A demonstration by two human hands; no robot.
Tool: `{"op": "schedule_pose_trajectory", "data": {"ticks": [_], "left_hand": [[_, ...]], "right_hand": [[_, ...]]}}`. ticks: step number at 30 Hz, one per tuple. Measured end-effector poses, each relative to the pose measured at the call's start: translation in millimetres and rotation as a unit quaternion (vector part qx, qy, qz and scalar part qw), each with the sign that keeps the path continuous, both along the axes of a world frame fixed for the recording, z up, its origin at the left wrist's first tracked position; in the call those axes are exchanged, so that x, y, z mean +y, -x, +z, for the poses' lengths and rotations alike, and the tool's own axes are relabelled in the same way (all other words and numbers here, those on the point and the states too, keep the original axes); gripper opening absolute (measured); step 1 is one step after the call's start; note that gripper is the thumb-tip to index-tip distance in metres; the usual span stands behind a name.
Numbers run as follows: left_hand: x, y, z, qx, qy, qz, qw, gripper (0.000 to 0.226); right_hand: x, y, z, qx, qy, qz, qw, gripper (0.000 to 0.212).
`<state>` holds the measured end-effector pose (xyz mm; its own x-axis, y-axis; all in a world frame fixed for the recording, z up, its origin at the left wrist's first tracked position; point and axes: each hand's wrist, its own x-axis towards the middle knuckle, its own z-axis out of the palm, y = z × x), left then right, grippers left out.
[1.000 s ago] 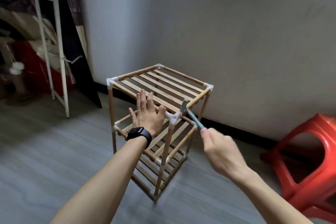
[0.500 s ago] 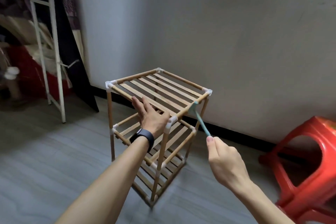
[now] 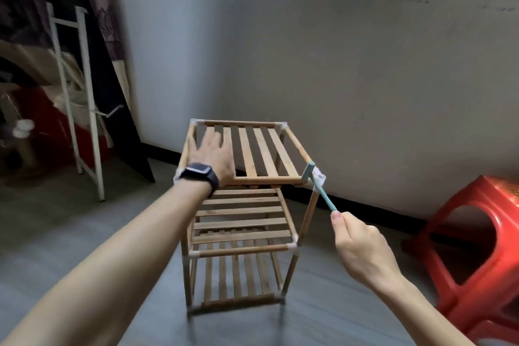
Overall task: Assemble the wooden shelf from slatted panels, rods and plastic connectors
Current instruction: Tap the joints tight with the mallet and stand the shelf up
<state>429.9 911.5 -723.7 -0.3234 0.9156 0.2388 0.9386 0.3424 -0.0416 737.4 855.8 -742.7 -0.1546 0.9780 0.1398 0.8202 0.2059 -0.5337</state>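
A three-tier wooden shelf (image 3: pixel 262 153) of slatted panels, rods and white plastic connectors stands upright on the grey floor. My left hand (image 3: pixel 214 156), with a dark watch on the wrist, lies flat with spread fingers on the left part of the top panel. My right hand (image 3: pixel 361 247) grips the handle of a small teal hammer (image 3: pixel 318 187). The hammer's head rests at the white connector (image 3: pixel 319 178) on the top panel's near right corner.
A red plastic stool (image 3: pixel 477 244) stands to the right of the shelf. A white metal rack (image 3: pixel 77 98) leans at the left beside a dark panel. A low grey wall (image 3: pixel 309 64) runs behind the shelf.
The shelf now faces me squarely instead of corner-on. My left hand has flattened onto the top panel's left side. The hammer head has come to the near right corner connector.
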Motion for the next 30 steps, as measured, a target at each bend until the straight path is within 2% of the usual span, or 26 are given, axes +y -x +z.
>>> {"op": "schedule_pose_trajectory", "data": {"ticks": [4,8,11,13,15,16,17,18,19,20,21,24,25,27,28,30], "left_hand": [[26.3,-88.0,-10.9,-0.053,0.004,-0.07,0.996,0.058],[50.9,-111.2,-30.1,-0.075,0.003,-0.025,0.997,0.047],[57.8,-108.9,-36.3,-0.088,0.005,-0.019,0.996,0.053],[58.0,-105.1,-37.0,-0.087,0.008,-0.039,0.995,0.049],[56.3,-100.8,-39.1,-0.086,-0.014,-0.06,0.994,0.041],[55.6,-98.9,-40.5,-0.089,-0.027,-0.067,0.993,0.039],[55.1,-96.9,-41.2,-0.094,-0.035,-0.069,0.993,0.038],[54.2,-95.2,-41.9,-0.099,-0.035,-0.066,0.992,0.04],[53.6,-94.2,-42.3,-0.101,-0.035,-0.063,0.992,0.042],[52.7,-93.9,-42.8,-0.098,-0.035,-0.063,0.993,0.044],[51.8,-94.3,-43.6,-0.093,-0.035,-0.063,0.993,0.045],[50.3,-94.4,-44.8,-0.079,-0.04,-0.062,0.994,0.045],[50.0,-94.4,-44.3,-0.078,-0.041,-0.06,0.994,0.045],[48.8,-95.6,-43.7,-0.081,-0.036,-0.06,0.994,0.045],[48.2,-96.0,-43.5,-0.082,-0.033,-0.061,0.994,0.044],[48.1,-95.0,-43.1,-0.082,-0.034,-0.064,0.994,0.043]], "right_hand": [[8.2,-17.0,10.5,-0.032,0.005,-0.032,0.999,0.046],[14.2,-25.7,27.5,-0.074,0.005,-0.039,0.996,0.045],[23.6,-33.0,45.3,-0.085,-0.016,-0.031,0.996,0.045],[27.1,-36.4,54.4,0.007,-0.096,-0.015,0.995,0.046],[20.7,-32.6,51.1,0.177,-0.22,0.01,0.959,0.045],[19.0,-27.9,44.5,0.212,-0.241,0.01,0.947,0.043],[20.9,-24.4,34.8,0.214,-0.222,0.02,0.951,0.042],[26.0,-19.8,22.4,0.173,-0.147,0.025,0.974,0.041],[29.0,-16.3,12.1,0.092,-0.05,0.029,0.994,0.042],[32.3,-15.6,5.8,0.044,0.016,0.015,0.999,0.043],[36.7,-14.7,2.5,0.03,0.025,0.013,0.999,0.045],[31.9,-13.3,0.1,0.146,-0.131,-0.007,0.98,0.04],[29.6,-12.0,-1.6,0.147,-0.126,0.008,0.981,0.037],[21.1,-8.9,-4.4,0.074,-0.002,0.017,0.997,0.041],[21.0,-9.4,-7.4,0.082,0.014,0.0,0.997,0.043],[18.9,-13.2,-5.9,0.149,-0.079,-0.009,0.986,0.045]]}}
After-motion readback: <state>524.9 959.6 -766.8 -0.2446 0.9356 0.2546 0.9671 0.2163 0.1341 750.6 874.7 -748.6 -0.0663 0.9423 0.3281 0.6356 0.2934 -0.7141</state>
